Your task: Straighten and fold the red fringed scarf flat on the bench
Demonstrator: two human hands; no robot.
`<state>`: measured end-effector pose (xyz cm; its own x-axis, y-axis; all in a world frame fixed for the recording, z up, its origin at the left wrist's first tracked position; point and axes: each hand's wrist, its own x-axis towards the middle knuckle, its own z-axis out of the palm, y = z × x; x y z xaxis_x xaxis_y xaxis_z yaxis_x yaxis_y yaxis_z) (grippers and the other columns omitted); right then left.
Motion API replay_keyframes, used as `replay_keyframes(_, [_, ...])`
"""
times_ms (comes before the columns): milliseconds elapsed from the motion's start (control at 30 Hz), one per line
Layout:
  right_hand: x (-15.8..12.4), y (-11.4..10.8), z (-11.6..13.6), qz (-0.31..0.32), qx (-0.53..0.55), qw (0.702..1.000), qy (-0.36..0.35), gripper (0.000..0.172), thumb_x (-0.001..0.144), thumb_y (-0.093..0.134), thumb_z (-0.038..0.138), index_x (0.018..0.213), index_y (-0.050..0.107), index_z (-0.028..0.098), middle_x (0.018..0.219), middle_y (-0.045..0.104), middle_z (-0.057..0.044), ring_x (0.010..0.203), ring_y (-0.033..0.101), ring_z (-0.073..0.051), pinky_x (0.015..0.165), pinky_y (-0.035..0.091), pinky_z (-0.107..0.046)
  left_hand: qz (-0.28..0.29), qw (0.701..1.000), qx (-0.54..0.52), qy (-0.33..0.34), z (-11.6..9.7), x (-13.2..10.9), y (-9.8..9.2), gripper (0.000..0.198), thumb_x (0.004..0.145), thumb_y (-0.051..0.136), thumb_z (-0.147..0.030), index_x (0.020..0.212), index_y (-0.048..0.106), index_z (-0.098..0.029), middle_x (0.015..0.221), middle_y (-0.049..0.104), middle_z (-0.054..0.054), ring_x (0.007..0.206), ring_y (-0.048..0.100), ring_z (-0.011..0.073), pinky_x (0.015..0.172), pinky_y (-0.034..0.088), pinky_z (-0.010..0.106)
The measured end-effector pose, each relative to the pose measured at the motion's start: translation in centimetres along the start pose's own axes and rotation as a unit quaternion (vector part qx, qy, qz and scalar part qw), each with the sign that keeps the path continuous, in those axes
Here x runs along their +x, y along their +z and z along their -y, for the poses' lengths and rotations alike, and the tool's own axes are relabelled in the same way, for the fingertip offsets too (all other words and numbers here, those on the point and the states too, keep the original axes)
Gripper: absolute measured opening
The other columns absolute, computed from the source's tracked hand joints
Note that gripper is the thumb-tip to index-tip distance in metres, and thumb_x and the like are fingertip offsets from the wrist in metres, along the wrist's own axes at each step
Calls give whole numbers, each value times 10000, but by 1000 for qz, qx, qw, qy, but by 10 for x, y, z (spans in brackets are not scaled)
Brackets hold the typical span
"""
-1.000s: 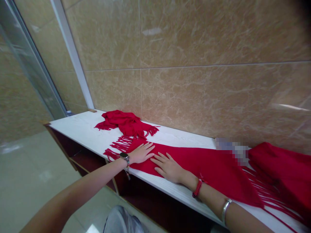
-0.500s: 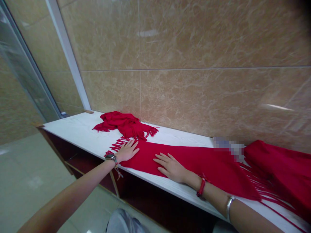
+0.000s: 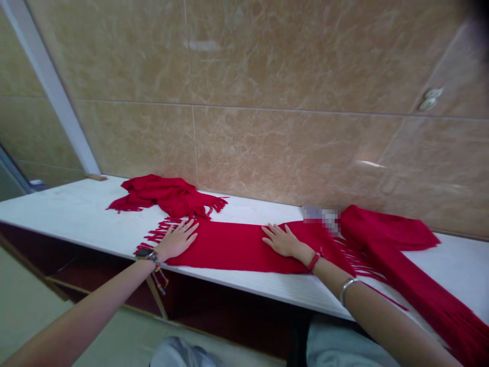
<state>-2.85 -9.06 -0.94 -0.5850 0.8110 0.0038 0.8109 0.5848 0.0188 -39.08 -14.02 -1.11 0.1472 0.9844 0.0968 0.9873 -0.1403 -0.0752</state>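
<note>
A red fringed scarf lies spread along the white cabinet top, its left fringe near the front edge. My left hand rests flat on its left end beside the fringe, fingers apart. Farther right, my right hand lies palm down on the same scarf, fingers spread. Behind my left hand is a crumpled red scarf with loose fringes. To the right, another red scarf lies folded over and stretches toward the front right, close to the spread scarf's right fringe.
The white cabinet top runs along a brown marble-tiled wall, with open shelves below its front edge. A blurred-out item lies at the back between the scarves. A socket is on the wall at right.
My right hand has slid along the scarf away from my left, which stays at the fringe end. The camera has turned right, bringing more of the right-hand scarf and the socket into view.
</note>
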Motion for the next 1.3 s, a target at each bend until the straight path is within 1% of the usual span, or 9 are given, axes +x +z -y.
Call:
replay_keyframes(167, [-33,-11,-44,-1,-32,998,61,421,914,241,288,1273,452,222,1423,313,-94,1314,212,-303,968,221,-625,20,1000,0,-8,2,4,1,504,910,225,-376,1391,255,-229,1457,214,51,1332,155,299,1017,150,564])
replay_keyframes(300, [-49,-20,-54,-17,-58,994,86,386,916,272,225,1221,506,198,1409,332,-116,1313,211,-306,984,205,-606,23,1000,5,-9,5,6,4,495,910,229,-359,1387,267,-232,1454,224,55,1326,158,324,1003,146,596])
replay_keyframes(400, [-47,-29,-30,-98,-58,989,91,401,917,330,320,1248,476,146,1359,393,-161,1298,246,-298,1023,165,-558,3,1000,20,-3,7,13,5,474,898,267,-349,1348,357,-230,1444,252,78,1326,152,334,996,131,618])
replay_keyframes(500, [-37,-37,21,-111,-28,993,-18,483,910,345,383,1275,436,80,1339,412,-184,1273,306,-259,1035,239,-441,-22,998,15,52,5,26,-3,494,865,341,-334,1343,365,-211,1452,226,100,1330,147,319,1015,176,574])
replay_keyframes(633, [-31,-38,94,-113,-14,983,-146,530,855,455,437,1255,445,89,1288,482,-150,1201,400,-256,1040,231,-468,-11,986,-41,162,-8,47,-25,555,858,351,-328,1372,293,-129,1452,223,115,1331,185,233,1061,226,381])
replay_keyframes(767, [-34,-37,135,-117,-57,974,-184,270,842,489,203,1081,547,92,1040,621,-129,968,559,-217,910,393,-386,52,973,-86,209,-23,69,-41,477,858,378,-309,1288,421,-108,1340,431,117,1228,385,199,1031,267,297])
replay_keyframes(867, [-36,-43,143,-87,-85,980,-161,207,827,437,63,980,570,101,893,648,-106,817,601,-208,718,465,-327,82,971,-115,195,-32,85,-42,437,832,442,-296,1222,482,-102,1238,529,127,1091,506,200,941,349,268])
replay_keyframes(1033, [-35,-47,139,-29,-103,988,-109,198,843,424,71,959,583,88,866,657,-127,811,621,-228,672,468,-334,108,968,-138,182,-47,113,-31,440,793,513,-323,1177,504,-110,969,645,77,821,580,159,713,406,204])
replay_keyframes(1300, [-32,-26,130,-90,-108,988,-66,261,860,425,96,1083,561,86,850,657,-118,800,611,-213,663,450,-333,128,952,-170,219,-67,142,-20,214,714,590,-333,821,624,-151,700,604,-11,646,506,117,579,348,183])
